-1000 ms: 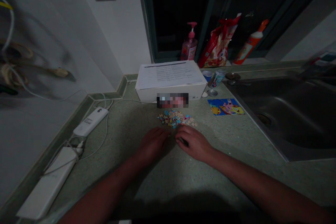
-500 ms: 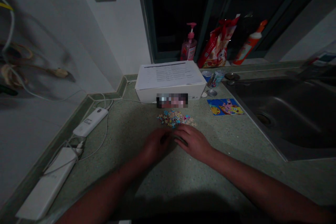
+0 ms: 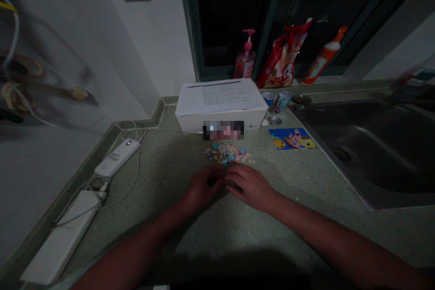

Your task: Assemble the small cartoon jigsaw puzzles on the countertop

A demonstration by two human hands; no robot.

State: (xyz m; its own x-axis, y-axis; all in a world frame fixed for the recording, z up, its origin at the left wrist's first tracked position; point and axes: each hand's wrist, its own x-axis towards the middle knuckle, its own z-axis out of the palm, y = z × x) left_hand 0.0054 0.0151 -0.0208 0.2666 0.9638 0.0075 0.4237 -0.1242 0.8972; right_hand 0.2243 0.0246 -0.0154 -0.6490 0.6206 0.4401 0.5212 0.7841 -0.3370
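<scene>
Both hands meet over the speckled green counter, just on the near side of a small heap of colourful jigsaw puzzle pieces. My left hand is closed, its thumb and forefinger pinched together. Fingertip to fingertip with it, my right hand is closed in a pinch as well. Whatever lies between the fingertips is too small and dark to make out. Right of the heap, a blue picture card with cartoon figures lies flat.
Behind the heap stands a white box with printed paper on top and a blurred-out device against its front. Cans stand right of it. A steel sink fills the right. A power bank and a white power strip with cables lie left.
Hardly anything differs. The hands keep the same place and pinch, with only a slight shift of the fingers and of the camera view.
</scene>
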